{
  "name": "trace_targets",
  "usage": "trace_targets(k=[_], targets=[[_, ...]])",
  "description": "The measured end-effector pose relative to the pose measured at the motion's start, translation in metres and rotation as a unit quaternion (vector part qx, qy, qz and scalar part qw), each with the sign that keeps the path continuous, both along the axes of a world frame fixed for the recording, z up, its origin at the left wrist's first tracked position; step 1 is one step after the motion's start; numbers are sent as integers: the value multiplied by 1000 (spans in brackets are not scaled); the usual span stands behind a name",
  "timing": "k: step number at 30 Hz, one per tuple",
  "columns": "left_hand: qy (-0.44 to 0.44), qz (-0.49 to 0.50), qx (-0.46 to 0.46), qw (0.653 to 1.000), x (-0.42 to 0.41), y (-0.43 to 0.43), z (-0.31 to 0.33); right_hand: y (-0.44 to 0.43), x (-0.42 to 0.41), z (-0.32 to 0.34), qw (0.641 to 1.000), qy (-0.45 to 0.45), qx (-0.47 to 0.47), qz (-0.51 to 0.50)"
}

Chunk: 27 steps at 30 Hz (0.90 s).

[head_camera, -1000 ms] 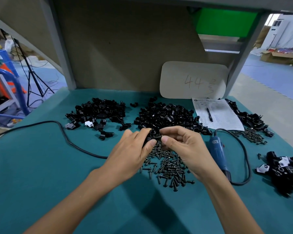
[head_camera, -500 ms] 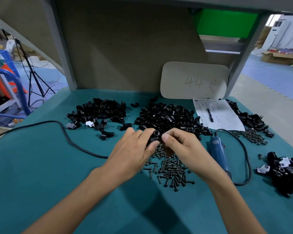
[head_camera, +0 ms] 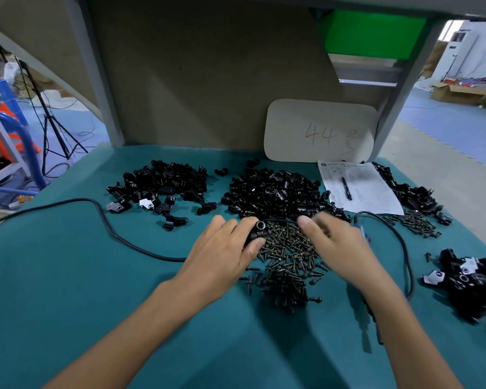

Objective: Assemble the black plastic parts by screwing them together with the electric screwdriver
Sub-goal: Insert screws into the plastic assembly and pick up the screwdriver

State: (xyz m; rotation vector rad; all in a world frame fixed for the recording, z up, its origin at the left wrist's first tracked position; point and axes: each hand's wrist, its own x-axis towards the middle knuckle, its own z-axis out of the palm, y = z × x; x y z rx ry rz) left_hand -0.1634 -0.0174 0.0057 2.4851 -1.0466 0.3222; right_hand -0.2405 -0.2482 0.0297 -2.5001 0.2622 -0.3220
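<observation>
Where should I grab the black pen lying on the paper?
Pinch the pen around the middle of its thin barrel, coming straight down from above. It lies flat on the paper, slanted, with bare sheet along both long sides, so a thumb and a finger probably fit on either side. The narrow ends give less to hold.

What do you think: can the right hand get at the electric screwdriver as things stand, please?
Probably yes. The right hand looks empty, fingers loose though blurred, and is directly over the electric screwdriver lying beside the screw pile. Nothing else covers the tool.
</observation>
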Motion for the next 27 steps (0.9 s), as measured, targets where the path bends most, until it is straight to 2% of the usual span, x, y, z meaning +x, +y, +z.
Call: trace_targets(k=[2, 4, 6, 9, 10, 12, 13, 14, 16, 17, 19, 22, 27], targets=[[16, 8, -13, 1000, 5, 0, -18, -37, -9, -20, 979, 71, -125, -148], [38, 12, -10, 999, 10, -1, -39, -63, -19, -43, 942, 207, -142, -221], [53, 13, 9, 998, 15, -3, -60, -77, -24, -59, 934, 249, -88, -239], [56, 10, 24, 998, 18, -8, -80, -91, -25, -63, 940, 216, -2, -265], [57, 9, 20, 998, 19, -9, -84, -94, -26, -64, 941, 194, 50, -274], [53, 6, 11, 999, 20, -10, -90, -94, -25, -67, 927, 123, 227, -272], [51, 2, 10, 999, 20, -10, -92, -89, -24, -68, 897, 76, 338, -275], [50, -1, 13, 999, 21, -9, -93, -83, -21, -68, 851, 26, 447, -276], [47, -9, 23, 999, 22, -7, -96, -64, -11, -66, 735, -74, 632, -235], [49, -12, 27, 998, 22, -7, -96, -53, -4, -63, 682, -123, 692, -204], [52, -17, 37, 998, 23, -8, -97, -32, 13, -60, 608, -206, 741, -196], [53, -18, 34, 998, 24, -8, -100, -6, 40, -58, 539, -297, 741, -270], [52, -20, 28, 998, 26, -7, -102, 15, 69, -60, 492, -360, 718, -334]])
